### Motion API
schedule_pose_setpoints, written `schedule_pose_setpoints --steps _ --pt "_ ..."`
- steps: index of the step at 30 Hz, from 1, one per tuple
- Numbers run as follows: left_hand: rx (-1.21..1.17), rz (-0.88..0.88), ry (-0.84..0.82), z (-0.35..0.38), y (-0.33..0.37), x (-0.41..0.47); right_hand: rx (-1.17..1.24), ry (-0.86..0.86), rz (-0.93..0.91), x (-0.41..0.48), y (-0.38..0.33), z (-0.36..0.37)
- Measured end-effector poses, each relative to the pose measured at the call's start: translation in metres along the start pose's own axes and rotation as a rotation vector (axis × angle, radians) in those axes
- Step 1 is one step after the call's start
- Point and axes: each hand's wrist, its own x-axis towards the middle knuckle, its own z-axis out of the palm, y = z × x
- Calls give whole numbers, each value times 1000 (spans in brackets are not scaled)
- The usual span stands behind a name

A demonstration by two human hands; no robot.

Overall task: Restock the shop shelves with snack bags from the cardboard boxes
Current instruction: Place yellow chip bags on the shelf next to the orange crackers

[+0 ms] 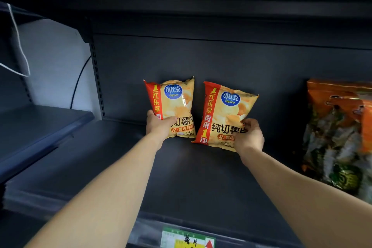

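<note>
Two yellow crisp bags with red side bands stand side by side at the back of a dark shelf [193,177]. My left hand [159,126] grips the lower left corner of the left bag [177,102], which stands upright against the back panel. My right hand [249,137] grips the lower right part of the right bag [223,112], which leans to the right. The two bags are close together, and I cannot tell whether they touch. No cardboard box is in view.
Orange and green snack bags [340,133] stand at the right end of the same shelf. A lower-set grey shelf [34,127] lies to the left, with a black cable [80,82] on the white wall behind it. A green and yellow price label [187,240] sits on the shelf's front edge.
</note>
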Motion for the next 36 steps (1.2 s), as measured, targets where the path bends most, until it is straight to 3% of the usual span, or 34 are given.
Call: schedule_pose_setpoints --steps 9,17,24,36 --pt "108 6 59 -2 0 16 -20 -13 4 6 -3 -3" --pt "498 56 145 25 9 3 -25 -20 -12 1 -5 -1" --pt "506 10 185 26 10 9 -18 -31 -28 -2 -7 -2" --pt "512 61 59 5 9 6 -23 -27 -24 -7 -10 -4"
